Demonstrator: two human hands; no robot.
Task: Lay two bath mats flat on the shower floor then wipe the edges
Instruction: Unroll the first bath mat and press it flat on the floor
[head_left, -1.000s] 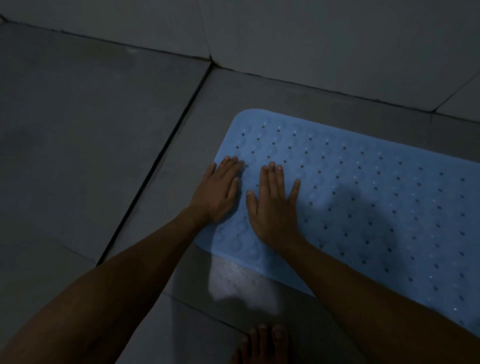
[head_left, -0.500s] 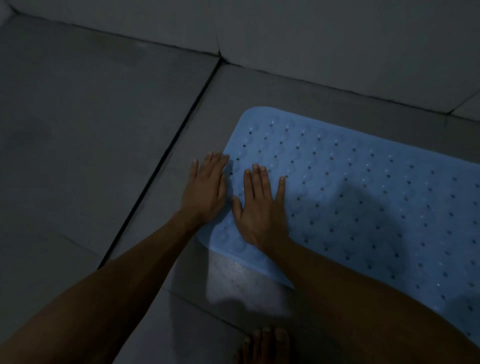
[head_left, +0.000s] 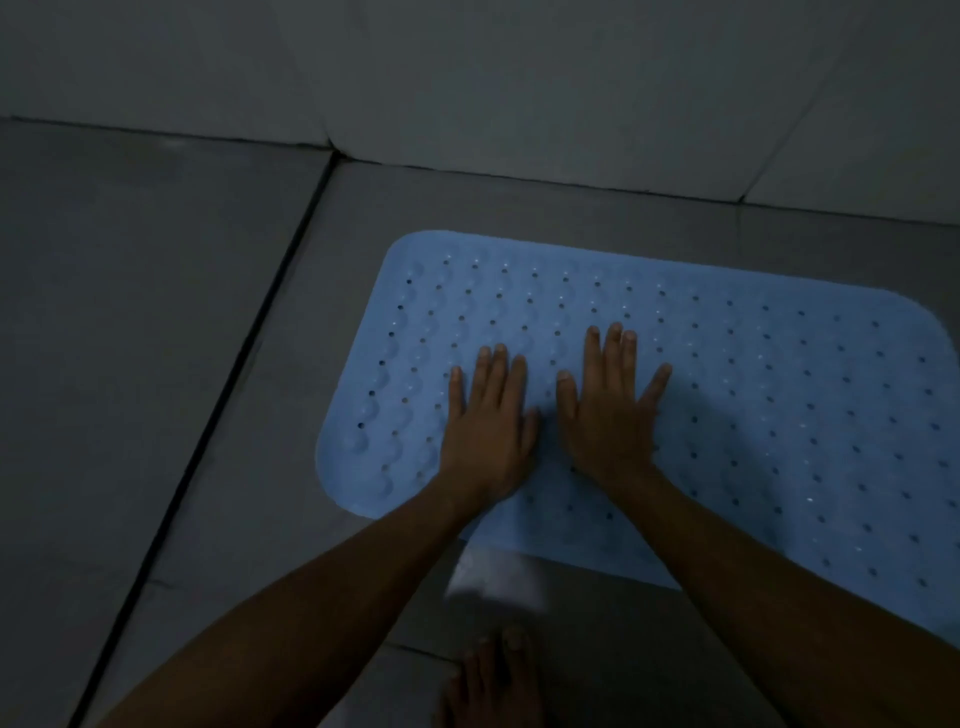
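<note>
A person crouched over a dim, grey-tiled shower floor (head_left: 156, 364) presses both bare hands onto a light blue bath mat (head_left: 753, 415) that lies flat on the tiles, its far edge running near the foot of the wall (head_left: 519, 78). The mat is dotted with rows of small round holes and raised bumps; its rounded left corners show in full, while its right end runs off the frame's edge. No brand, label or writing can be read on the mat or anywhere else in the scene.

The left hand (head_left: 488, 431) lies palm down on the mat's left part, fingers straight and close together, pointing toward the far wall. The right hand (head_left: 608, 410) lies just beside it, a narrow strip of mat between them, also palm down, with fingers straight and the thumb and little finger splayed out a little. Both forearms reach in from the near edge of the picture.

A dark grout line (head_left: 234, 389) crosses the floor on a slant to the left of the mat. Near the mat's near edge, between the arms, a pale patch (head_left: 493, 579) shows on the tile; what it is cannot be told. The person's bare foot (head_left: 493, 686) stands on the floor at the near edge.
</note>
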